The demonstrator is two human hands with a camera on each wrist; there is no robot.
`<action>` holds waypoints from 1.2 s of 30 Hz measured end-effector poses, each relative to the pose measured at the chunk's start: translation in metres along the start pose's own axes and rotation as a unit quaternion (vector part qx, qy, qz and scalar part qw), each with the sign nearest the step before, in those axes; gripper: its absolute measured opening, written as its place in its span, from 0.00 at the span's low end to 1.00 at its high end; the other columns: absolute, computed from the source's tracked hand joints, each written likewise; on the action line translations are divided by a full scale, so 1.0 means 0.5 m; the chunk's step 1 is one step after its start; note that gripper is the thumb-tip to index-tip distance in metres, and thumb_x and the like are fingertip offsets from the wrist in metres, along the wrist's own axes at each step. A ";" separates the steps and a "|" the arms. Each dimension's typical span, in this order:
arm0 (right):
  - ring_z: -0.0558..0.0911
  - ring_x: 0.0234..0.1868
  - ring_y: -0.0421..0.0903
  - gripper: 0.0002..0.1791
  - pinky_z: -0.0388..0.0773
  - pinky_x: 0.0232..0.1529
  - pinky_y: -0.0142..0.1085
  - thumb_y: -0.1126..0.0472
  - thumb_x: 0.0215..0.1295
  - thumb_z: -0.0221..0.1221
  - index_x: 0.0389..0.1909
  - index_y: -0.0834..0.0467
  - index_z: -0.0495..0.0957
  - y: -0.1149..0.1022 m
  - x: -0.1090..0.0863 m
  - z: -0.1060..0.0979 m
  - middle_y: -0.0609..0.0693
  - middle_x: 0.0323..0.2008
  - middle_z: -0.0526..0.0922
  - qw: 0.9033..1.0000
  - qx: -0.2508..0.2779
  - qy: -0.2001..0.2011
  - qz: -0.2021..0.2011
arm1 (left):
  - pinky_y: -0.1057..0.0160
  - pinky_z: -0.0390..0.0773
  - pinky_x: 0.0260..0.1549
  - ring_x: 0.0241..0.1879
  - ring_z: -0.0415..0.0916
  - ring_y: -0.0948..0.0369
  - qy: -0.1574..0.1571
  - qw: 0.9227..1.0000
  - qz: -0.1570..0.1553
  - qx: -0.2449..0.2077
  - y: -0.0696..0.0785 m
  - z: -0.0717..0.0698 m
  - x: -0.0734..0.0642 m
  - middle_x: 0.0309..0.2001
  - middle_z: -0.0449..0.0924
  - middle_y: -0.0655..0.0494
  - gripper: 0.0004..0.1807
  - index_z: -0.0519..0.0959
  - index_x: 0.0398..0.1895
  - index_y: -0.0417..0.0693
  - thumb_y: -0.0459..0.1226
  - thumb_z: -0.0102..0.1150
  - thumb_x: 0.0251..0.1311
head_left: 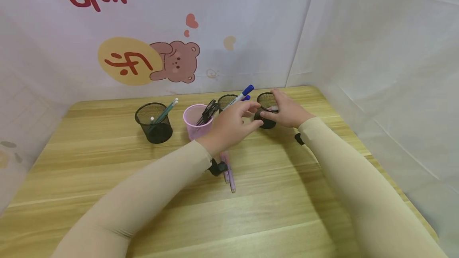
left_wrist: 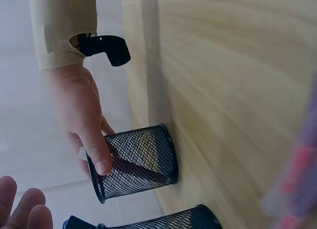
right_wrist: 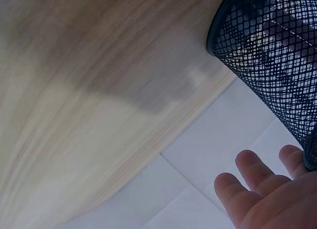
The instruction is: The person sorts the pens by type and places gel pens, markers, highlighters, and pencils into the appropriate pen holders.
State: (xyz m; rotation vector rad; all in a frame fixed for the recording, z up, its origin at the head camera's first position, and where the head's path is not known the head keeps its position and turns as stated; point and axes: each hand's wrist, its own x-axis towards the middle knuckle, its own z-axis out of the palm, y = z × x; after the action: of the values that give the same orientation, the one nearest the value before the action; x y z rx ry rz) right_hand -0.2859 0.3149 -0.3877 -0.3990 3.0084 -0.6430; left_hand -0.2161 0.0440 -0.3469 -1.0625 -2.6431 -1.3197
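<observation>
At the table's back right stands a black mesh pen cup (head_left: 266, 121). My right hand (head_left: 289, 110) holds it near the rim, the thumb on its near side and the other fingers round the far side. The left wrist view shows that thumb against the mesh of the cup (left_wrist: 141, 164). My left hand (head_left: 231, 124) hovers to the left of this cup with loosely bent fingers and nothing in them. Behind it, partly hidden, is another black mesh cup (head_left: 226, 99) with blue-capped markers (head_left: 247, 90).
Further left stand a pink mesh cup (head_left: 193, 130) with black pens and a black mesh cup (head_left: 157, 132) with green pencils. Pink and purple pens (head_left: 231, 178) lie on the wooden table (head_left: 269, 206) below the left wrist. White cloth (head_left: 387, 51) walls the back and sides.
</observation>
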 end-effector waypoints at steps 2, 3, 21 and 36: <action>0.65 0.78 0.62 0.55 0.65 0.75 0.61 0.29 0.67 0.61 0.81 0.58 0.52 0.000 0.000 0.000 0.62 0.79 0.60 1.000 -0.003 -0.006 0.008 | 0.52 0.82 0.62 0.62 0.82 0.55 -0.005 1.000 0.002 -0.010 -0.007 -0.006 -0.016 0.63 0.82 0.54 0.27 0.76 0.70 0.50 0.48 0.65 0.72; 0.62 0.79 0.63 0.57 0.63 0.77 0.62 0.28 0.67 0.61 0.83 0.58 0.50 0.000 -0.001 -0.001 0.63 0.81 0.57 1.000 -0.004 -0.008 0.012 | 0.52 0.81 0.62 0.62 0.82 0.54 -0.007 1.000 0.004 -0.016 -0.010 -0.009 -0.024 0.64 0.82 0.53 0.27 0.76 0.70 0.49 0.47 0.65 0.72; 0.52 0.84 0.63 0.60 0.53 0.82 0.59 0.29 0.68 0.61 0.84 0.62 0.46 -0.006 -0.004 -0.005 0.64 0.84 0.47 1.000 -0.018 -0.012 0.020 | 0.47 0.83 0.58 0.55 0.84 0.50 -0.056 0.987 -0.147 0.042 -0.080 -0.040 -0.142 0.59 0.83 0.45 0.31 0.77 0.69 0.47 0.49 0.71 0.66; 0.49 0.85 0.63 0.62 0.51 0.83 0.58 0.27 0.68 0.60 0.85 0.62 0.44 -0.002 -0.006 -0.004 0.65 0.85 0.45 1.000 -0.015 -0.014 0.021 | 0.60 0.73 0.25 0.26 0.75 0.60 -0.126 0.962 -0.195 0.145 -0.104 -0.018 -0.170 0.28 0.80 0.59 0.27 0.82 0.53 0.50 0.58 0.70 0.62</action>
State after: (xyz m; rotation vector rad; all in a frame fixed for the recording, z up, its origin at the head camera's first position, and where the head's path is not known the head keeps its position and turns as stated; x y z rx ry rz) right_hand -0.2830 0.3156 -0.3853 -0.3415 2.9939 -0.5838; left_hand -0.1828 -0.0328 -0.4023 -0.7390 -3.2328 -0.8285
